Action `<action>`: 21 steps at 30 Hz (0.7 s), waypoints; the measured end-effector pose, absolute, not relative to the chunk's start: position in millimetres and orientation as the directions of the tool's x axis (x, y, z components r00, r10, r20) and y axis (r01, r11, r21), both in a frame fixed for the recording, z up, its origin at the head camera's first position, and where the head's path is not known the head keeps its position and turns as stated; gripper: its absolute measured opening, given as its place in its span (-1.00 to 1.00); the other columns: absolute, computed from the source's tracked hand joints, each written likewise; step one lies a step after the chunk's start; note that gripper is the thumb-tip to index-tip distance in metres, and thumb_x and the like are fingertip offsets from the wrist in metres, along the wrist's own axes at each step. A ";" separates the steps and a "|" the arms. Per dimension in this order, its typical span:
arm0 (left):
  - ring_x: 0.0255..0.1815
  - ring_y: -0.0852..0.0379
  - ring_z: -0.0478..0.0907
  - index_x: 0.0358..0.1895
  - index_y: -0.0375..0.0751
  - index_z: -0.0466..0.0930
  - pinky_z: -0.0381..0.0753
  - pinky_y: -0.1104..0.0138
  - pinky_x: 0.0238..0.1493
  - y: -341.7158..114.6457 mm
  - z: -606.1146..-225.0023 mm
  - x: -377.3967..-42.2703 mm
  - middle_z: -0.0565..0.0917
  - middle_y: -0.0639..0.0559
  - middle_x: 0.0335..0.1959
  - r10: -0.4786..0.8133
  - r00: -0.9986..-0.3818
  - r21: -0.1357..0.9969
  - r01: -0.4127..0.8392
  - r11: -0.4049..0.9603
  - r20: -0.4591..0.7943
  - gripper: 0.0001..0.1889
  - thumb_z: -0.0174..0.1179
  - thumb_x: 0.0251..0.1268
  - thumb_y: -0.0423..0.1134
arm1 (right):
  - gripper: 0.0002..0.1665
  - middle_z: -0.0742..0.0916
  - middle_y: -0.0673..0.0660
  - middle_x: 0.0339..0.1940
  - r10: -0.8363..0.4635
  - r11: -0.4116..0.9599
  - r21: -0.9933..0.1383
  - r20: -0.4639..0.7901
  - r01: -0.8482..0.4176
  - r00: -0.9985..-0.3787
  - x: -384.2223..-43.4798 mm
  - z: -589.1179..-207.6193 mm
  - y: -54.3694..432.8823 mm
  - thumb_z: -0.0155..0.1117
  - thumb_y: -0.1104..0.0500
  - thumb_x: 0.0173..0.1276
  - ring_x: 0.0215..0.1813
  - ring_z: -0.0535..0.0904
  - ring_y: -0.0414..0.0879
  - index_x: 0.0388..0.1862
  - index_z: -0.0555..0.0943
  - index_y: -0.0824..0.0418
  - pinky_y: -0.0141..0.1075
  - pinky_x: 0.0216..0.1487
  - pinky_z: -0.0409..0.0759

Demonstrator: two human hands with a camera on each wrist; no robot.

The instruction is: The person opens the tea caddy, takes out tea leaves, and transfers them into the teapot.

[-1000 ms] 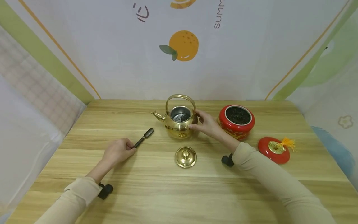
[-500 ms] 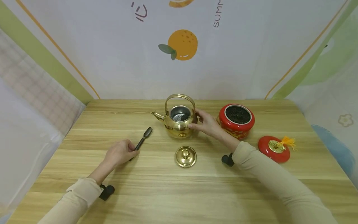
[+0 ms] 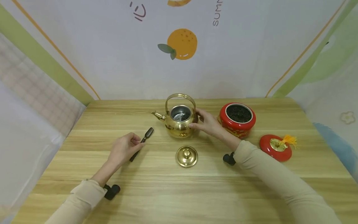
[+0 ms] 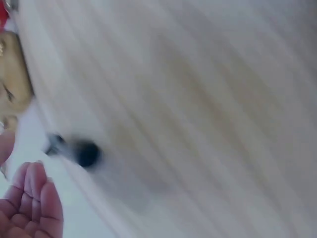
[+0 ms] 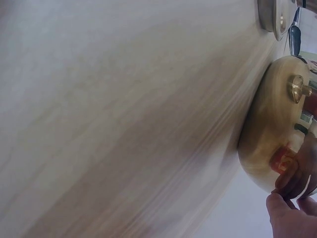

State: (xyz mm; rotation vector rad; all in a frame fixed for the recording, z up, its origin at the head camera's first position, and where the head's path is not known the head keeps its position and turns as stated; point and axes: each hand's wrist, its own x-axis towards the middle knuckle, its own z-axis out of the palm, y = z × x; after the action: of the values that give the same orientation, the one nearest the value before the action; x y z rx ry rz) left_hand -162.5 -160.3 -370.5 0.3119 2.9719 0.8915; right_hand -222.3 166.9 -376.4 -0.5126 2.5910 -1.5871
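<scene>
In the head view, a dark tea scoop (image 3: 146,135) lies aslant on the table left of the gold kettle. Just over its handle is my left hand (image 3: 123,148); in the left wrist view its fingers (image 4: 51,206) are apart from the scoop (image 4: 84,152). The lidless kettle (image 3: 179,130) stands upright, a few dark tea leaves on the bottom inside. My right hand (image 3: 208,124) grips its right side, thumb on the front of the belly and fingers around the back. The kettle's round lid (image 3: 186,156) lies knob up in front of it.
An uncovered red jar (image 3: 237,126) filled with dark tea leaves stands right of the kettle, close behind my right forearm. Its red lid (image 3: 275,152) with a yellow tassel lies nearer the right edge of the wooden table (image 3: 173,193). A printed cloth hangs behind the table.
My left hand has let go of the scoop, loosened its fingers and moved slightly right. The scoop now rests on the table. My right hand and the kettle have kept their places.
</scene>
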 end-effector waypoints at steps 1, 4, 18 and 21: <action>-0.39 0.06 0.62 -0.22 -0.33 0.59 0.58 0.30 -0.39 -154.3 -369.8 -161.6 0.69 -0.09 -0.38 0.211 -0.976 0.574 0.207 0.792 0.061 -0.76 0.31 0.16 -0.22 | -0.12 0.38 0.36 0.36 -0.309 0.415 -0.875 0.121 -0.249 -0.943 -222.4 -376.3 167.1 0.41 0.23 0.15 0.41 0.24 0.19 0.37 0.22 0.45 -0.03 0.39 0.24; -0.39 0.12 0.61 -0.20 -0.34 0.61 0.59 0.38 -0.37 -134.3 -368.9 -157.6 0.68 -0.06 -0.38 0.257 -0.963 0.649 0.246 0.720 0.081 -0.76 0.34 0.12 -0.26 | -0.14 0.39 0.36 0.35 -0.309 0.414 -0.875 0.122 -0.249 -0.943 -222.6 -375.8 167.3 0.41 0.24 0.15 0.41 0.24 0.19 0.37 0.23 0.45 -0.03 0.39 0.24; -0.40 0.20 0.58 -0.10 -0.33 0.61 0.59 0.47 -0.37 -49.5 -364.6 -147.2 0.68 -0.10 -0.29 0.529 -0.848 0.755 0.333 0.565 -0.022 -0.64 0.41 0.01 -0.26 | -0.14 0.40 0.35 0.35 -0.309 0.445 -0.856 0.128 -0.263 -0.942 -223.2 -376.5 168.4 0.41 0.22 0.16 0.39 0.27 0.18 0.37 0.23 0.42 -0.05 0.37 0.28; -0.43 0.22 0.57 -0.09 -0.31 0.61 0.57 0.49 -0.41 -40.8 -364.3 -146.8 0.68 -0.08 -0.26 0.554 -0.832 0.738 0.360 0.570 -0.021 -0.63 0.42 -0.01 -0.28 | -0.14 0.42 0.34 0.33 -0.305 0.446 -0.856 0.129 -0.261 -0.944 -222.5 -375.5 167.9 0.42 0.21 0.15 0.38 0.30 0.17 0.36 0.25 0.41 -0.05 0.36 0.31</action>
State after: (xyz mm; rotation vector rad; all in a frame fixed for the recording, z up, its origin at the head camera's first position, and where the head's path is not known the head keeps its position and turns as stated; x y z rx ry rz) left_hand -146.8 -40.8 -364.3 0.7589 2.5538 1.1168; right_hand -222.5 167.9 -375.5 -0.5158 2.6339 -1.5478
